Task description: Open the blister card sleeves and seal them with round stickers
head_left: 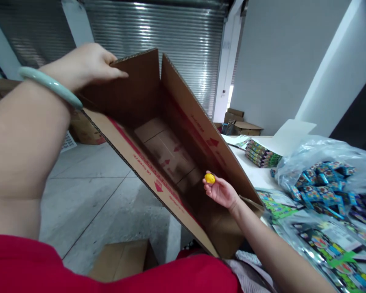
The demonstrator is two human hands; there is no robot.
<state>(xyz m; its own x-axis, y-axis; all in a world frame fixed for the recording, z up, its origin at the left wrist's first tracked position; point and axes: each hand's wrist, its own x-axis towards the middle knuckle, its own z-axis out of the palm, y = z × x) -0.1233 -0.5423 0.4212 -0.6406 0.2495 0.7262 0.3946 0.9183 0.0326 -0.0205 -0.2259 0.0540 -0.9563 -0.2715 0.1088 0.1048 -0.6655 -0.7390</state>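
Above the concrete floor [88, 195], our left hand [85, 65] reaches up, fingers clamped on the top flap of the tilted cardboard box [171, 106]. Our right hand [221, 191] lies palm-up in the box mouth. White desk [253, 171] at right; roller shutter [158, 32] behind. The yellow piece [210, 178] sits pinched between the right fingertips.

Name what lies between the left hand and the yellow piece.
Head view: only the cardboard box, its open inside and folded bottom flaps, between left hand and yellow piece.
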